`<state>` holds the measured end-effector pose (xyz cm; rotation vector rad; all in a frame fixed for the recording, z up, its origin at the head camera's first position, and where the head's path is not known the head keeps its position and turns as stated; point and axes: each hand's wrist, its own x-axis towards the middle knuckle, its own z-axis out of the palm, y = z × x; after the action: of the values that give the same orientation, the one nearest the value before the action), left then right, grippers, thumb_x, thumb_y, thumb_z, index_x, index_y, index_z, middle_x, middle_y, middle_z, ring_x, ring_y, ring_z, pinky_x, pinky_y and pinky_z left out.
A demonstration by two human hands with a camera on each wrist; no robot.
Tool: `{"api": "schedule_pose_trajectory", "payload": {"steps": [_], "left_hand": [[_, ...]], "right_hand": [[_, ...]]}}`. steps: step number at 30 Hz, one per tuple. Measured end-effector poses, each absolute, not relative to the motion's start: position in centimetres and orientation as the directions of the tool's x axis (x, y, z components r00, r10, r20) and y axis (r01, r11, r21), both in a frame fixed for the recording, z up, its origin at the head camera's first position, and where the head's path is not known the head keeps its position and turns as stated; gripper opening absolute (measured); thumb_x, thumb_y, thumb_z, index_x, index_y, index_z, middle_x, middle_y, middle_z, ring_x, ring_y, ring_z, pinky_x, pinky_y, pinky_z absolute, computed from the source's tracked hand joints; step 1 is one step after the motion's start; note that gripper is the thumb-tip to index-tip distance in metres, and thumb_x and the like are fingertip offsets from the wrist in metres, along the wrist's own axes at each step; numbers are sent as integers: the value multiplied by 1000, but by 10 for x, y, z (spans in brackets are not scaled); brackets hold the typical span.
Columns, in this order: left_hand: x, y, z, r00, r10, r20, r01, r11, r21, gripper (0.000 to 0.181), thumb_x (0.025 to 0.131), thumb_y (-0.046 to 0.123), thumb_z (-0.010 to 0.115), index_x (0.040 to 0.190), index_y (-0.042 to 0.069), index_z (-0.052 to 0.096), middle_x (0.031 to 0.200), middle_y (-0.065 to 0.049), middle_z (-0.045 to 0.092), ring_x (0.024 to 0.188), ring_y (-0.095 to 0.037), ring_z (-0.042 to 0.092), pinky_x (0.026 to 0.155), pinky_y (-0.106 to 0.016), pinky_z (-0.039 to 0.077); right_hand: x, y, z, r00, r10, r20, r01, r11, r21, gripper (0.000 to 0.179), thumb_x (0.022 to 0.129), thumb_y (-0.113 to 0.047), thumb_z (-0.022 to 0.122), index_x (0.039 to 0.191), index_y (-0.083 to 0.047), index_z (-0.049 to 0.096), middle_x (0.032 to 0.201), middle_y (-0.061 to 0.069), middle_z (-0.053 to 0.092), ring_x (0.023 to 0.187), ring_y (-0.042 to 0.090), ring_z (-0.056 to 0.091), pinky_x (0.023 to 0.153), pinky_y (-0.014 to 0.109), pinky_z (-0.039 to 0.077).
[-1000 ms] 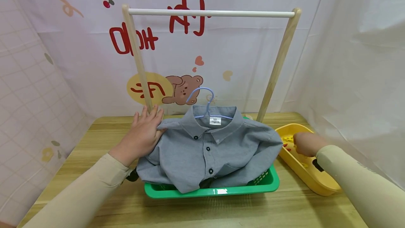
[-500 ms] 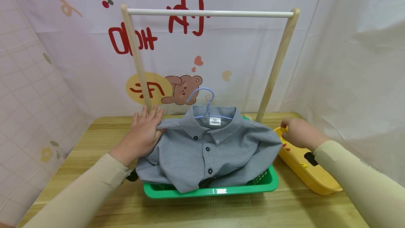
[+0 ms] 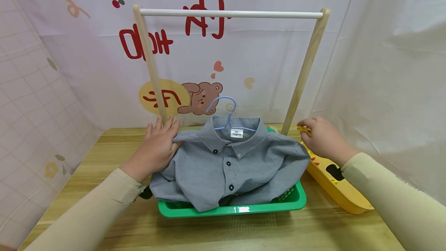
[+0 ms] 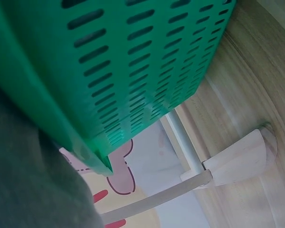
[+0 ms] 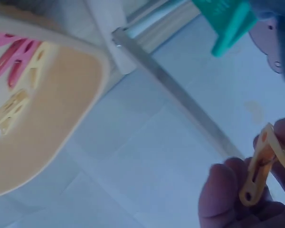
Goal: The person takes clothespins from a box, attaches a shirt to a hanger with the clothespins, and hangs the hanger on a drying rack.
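My right hand (image 3: 324,140) pinches a yellow clothespin (image 3: 304,130) above the far end of a yellow tray (image 3: 343,200). In the right wrist view the clothespin (image 5: 258,173) sits between thumb and fingers. My left hand (image 3: 155,150) rests with fingers spread at the left shoulder of a grey button-up shirt (image 3: 200,169); its thumb lies against the cloth. A blue hanger (image 3: 235,107) is inside the collar, its hook standing up. The shirt lies over a green basket (image 3: 271,207), whose slotted side (image 4: 69,95) fills much of the left wrist view, the left fingers out of sight there.
Behind the basket stands a wooden rack with a white top bar (image 3: 230,13). Several pink and yellow clothespins (image 5: 23,61) lie in the tray at right. All stands on a wooden table (image 3: 139,224) before a printed cloth backdrop (image 3: 261,49).
My right hand has risen out of the yellow tray and moved left and away from me with the yellow clothespin. The left hand and the shirt have stayed in place.
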<state>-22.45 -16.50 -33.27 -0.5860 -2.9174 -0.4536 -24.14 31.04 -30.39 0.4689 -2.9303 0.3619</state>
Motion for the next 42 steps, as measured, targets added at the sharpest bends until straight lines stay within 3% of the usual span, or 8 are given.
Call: {"api": "schedule_pose_trajectory", "payload": {"steps": [9,13,19,23,29,42], "left_hand": [[-225,-164,-331,-918,351,187,391,882,263,68,111,29,52,165,-2,26,173,-29,18,158,-60,3,123,-77,3],[-225,-164,-331,-918,350,188,390,885,255,68,111,29,52,165,-2,26,172,-29,19,158,-60,4,123,-77,4],[-225,-163,-331,-919,348,186,387,886,255,68,111,29,53,165,-2,26,172,-29,19,158,-60,4,123,-77,3],[-225,-163,-331,-919,348,186,387,887,254,68,111,28,53,165,-2,26,172,-30,19,158,-60,4,123,-77,2],[-225,-162,-332,-922,342,182,381,888,259,68,111,29,52,165,-2,25,172,-30,18,159,-58,3,123,-76,2],[-226,-161,-333,-923,343,177,380,886,267,69,111,30,51,166,-1,23,173,-30,16,158,-59,1,122,-77,2]], "right_hand": [[-230,293,-293,-906,-295,304,-372,897,-238,30,103,-15,63,130,-7,73,106,16,68,87,27,57,69,36,48],[-223,284,-288,-890,-301,343,-393,887,-244,30,103,-16,65,131,-8,73,108,16,70,88,28,60,68,39,51],[-213,269,-281,-868,-321,379,-434,861,-265,35,102,-16,70,134,-3,69,121,23,70,97,35,68,78,51,59],[-208,259,-278,-830,-354,432,-493,828,-269,30,97,-12,76,126,-3,73,112,18,72,84,27,63,70,41,55],[-198,244,-278,-760,-414,501,-582,776,-242,24,94,-6,78,117,-10,77,101,6,73,79,18,58,64,31,50],[-178,209,-270,-715,-472,515,-656,709,-260,20,91,-2,79,111,-7,78,106,5,72,87,17,64,70,30,57]]}}
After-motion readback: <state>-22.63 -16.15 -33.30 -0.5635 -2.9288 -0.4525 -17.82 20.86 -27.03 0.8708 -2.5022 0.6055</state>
